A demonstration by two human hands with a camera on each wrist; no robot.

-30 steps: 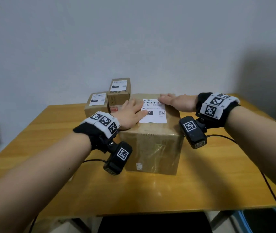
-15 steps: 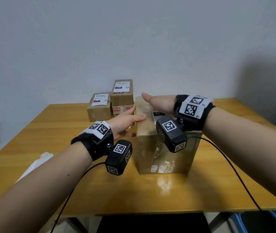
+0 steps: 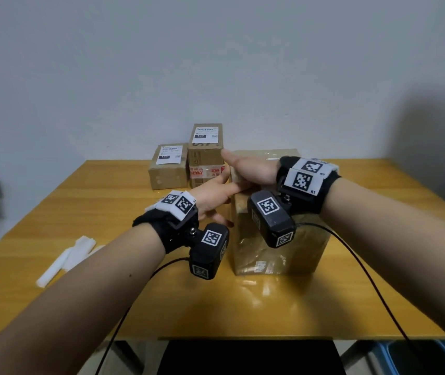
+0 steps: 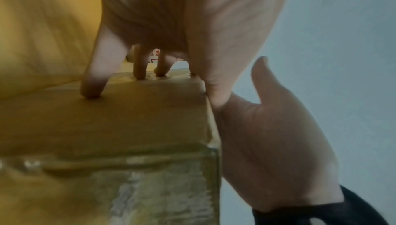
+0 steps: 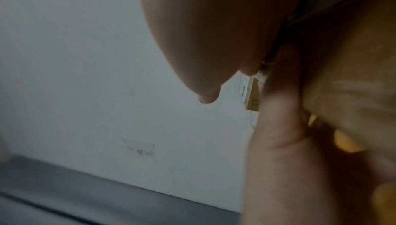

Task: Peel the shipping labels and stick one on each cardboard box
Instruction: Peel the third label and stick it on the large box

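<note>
A large tape-wrapped cardboard box stands in the middle of the wooden table. My right hand lies flat on its top, fingers pointing left past the edge. My left hand is against the box's left side; in the left wrist view its fingertips press on that cardboard face and the thumb lies along the top edge beside my right hand. The box's white label is hidden under my right hand and wrist. Neither hand holds anything.
Two small labelled boxes stand at the back, a low one and a taller one, just left of the big box. White backing strips lie at the table's left. A wall rises close behind the table.
The big box has been turned so a narrower face points at me, and its label has gone from sight. My left hand went from the top to the left side; my right hand slid left across the top.
</note>
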